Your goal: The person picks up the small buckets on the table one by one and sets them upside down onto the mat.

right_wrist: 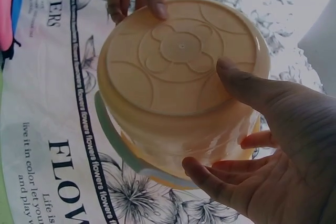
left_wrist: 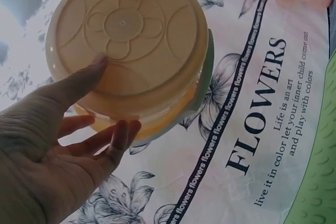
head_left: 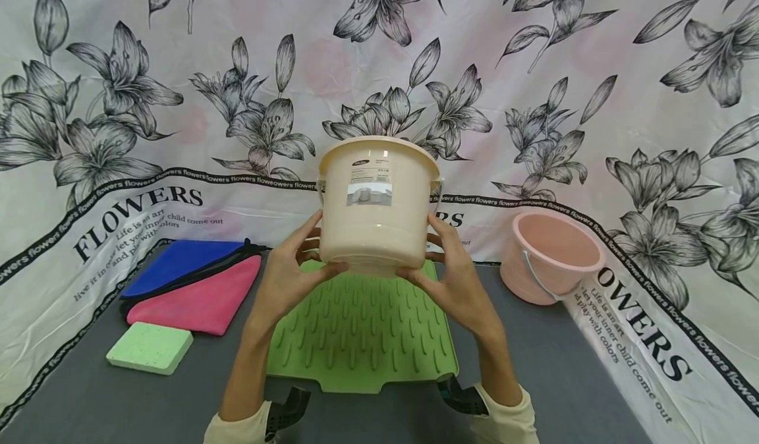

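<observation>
A cream plastic bucket (head_left: pixel 373 233) with a paper label on its front is held up above the green mat, its base tipped toward me. On its left side my left hand (head_left: pixel 290 269) grips it, thumb pressed on the base and fingers along the wall. My right hand (head_left: pixel 453 276) grips the opposite side the same way. Both wrist views show the underside of the bucket (left_wrist: pixel 126 30), with a moulded flower pattern. In the right wrist view its handle (right_wrist: pixel 118 135) hangs along the far side.
The green ribbed mat (head_left: pixel 362 332) lies on the grey table (head_left: pixel 557 378). A pink bucket (head_left: pixel 534 259) stands at the right. To the left are a blue and pink zippered pouch (head_left: pixel 196 286) and a light green sponge (head_left: pixel 151 347). A flower-printed cloth (head_left: pixel 332 68) hangs behind.
</observation>
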The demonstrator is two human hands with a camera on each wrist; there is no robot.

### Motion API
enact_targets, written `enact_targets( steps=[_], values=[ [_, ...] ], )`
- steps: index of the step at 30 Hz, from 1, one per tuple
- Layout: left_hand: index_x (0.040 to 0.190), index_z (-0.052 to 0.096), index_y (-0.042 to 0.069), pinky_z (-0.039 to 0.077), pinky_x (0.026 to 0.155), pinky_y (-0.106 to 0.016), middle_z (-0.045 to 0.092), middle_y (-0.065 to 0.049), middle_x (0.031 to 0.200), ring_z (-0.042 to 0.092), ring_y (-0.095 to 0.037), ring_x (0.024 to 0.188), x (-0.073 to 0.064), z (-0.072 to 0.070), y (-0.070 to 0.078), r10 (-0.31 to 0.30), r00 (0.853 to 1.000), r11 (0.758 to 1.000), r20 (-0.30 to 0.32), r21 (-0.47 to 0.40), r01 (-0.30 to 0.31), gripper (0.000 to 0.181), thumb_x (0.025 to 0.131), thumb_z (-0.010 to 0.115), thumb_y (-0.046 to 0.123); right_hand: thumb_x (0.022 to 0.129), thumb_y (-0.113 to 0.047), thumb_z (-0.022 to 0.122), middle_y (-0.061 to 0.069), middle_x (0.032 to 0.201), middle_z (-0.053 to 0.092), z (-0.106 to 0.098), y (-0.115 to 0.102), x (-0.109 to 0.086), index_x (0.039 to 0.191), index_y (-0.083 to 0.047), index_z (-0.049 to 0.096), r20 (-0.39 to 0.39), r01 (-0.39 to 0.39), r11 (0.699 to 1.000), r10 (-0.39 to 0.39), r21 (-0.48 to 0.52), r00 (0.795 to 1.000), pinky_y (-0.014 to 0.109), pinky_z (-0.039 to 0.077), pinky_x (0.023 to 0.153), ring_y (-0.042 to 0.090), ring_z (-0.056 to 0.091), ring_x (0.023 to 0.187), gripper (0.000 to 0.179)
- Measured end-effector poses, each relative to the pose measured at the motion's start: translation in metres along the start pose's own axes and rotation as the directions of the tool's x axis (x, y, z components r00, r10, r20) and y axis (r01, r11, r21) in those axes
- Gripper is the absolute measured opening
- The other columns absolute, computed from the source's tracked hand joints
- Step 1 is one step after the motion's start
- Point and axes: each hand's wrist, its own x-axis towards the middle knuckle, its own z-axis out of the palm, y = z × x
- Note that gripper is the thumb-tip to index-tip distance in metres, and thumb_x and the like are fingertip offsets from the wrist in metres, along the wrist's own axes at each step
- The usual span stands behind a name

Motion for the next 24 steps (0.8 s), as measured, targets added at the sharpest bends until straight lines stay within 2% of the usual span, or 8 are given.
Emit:
enact_targets(
  steps=[5,12,15,19,21,24],
  values=[
    [0.162,0.040,0.018,0.060,0.100,-0.030,0.066,-0.016,0.129,0.067,-0.028,0.118,0.000,0.002,0.002,0.020,1.000,1.000,-0.011,0.006,-0.020,0.095,0.081,0.090,0.008,0.086,-0.006,0.086,0.022,0.161,0.039,-0.001,0.000,-0.001,0.166,-0.008,0.024,-0.006,-0.023,1.000,0.023,0.004,1.000,0.047,0.062,0.100,0.043,0.055,0.139,0.101],
    [0.161,0.043,0.015,0.059,0.107,-0.041,0.055,-0.014,0.121,0.062,-0.024,0.119,-0.003,0.002,0.003,-0.001,1.000,1.000,-0.025,-0.015,0.000,0.091,0.082,0.088,0.005,0.088,-0.009,0.085,0.018,0.162,0.040,0.000,-0.002,-0.001,0.167,-0.015,0.024,0.002,-0.055,0.998,0.055,0.027,0.998,0.049,0.060,0.102,0.039,0.054,0.141,0.100],
    [0.158,0.047,0.016,0.059,0.106,-0.043,0.052,-0.013,0.130,0.058,-0.023,0.127,-0.004,0.003,0.004,-0.001,0.999,0.999,-0.049,-0.044,-0.001,0.088,0.082,0.088,0.005,0.089,-0.010,0.084,0.017,0.162,0.040,0.001,-0.003,-0.001,0.168,-0.018,0.024,-0.002,-0.061,0.997,0.061,0.037,0.998,0.048,0.060,0.103,0.038,0.054,0.141,0.099],
    [0.154,0.054,0.015,0.060,0.103,-0.038,0.045,-0.010,0.153,0.053,-0.023,0.140,-0.003,0.004,0.006,0.021,0.995,0.995,-0.094,-0.096,-0.030,0.079,0.083,0.088,0.006,0.093,-0.011,0.080,0.015,0.162,0.040,0.002,-0.004,0.000,0.168,-0.019,0.021,-0.008,-0.057,0.998,0.057,0.042,0.998,0.050,0.058,0.105,0.034,0.053,0.142,0.096],
    [0.153,0.055,0.014,0.060,0.101,-0.037,0.044,-0.011,0.157,0.052,-0.026,0.145,-0.003,0.005,0.009,0.033,0.994,0.993,-0.108,-0.108,-0.044,0.076,0.084,0.087,0.005,0.094,-0.012,0.079,0.014,0.164,0.039,0.004,-0.003,0.001,0.169,-0.018,0.018,-0.013,-0.047,0.998,0.047,0.037,0.999,0.053,0.056,0.108,0.033,0.052,0.142,0.097],
    [0.153,0.053,0.012,0.059,0.102,-0.040,0.047,-0.012,0.157,0.052,-0.029,0.147,-0.003,0.007,0.012,0.034,0.992,0.992,-0.121,-0.114,-0.048,0.074,0.087,0.084,0.005,0.094,-0.017,0.079,0.013,0.169,0.034,0.006,-0.003,0.002,0.170,-0.018,0.012,-0.012,-0.042,0.999,0.043,0.023,0.999,0.062,0.046,0.116,0.033,0.043,0.150,0.101]
  ],
)
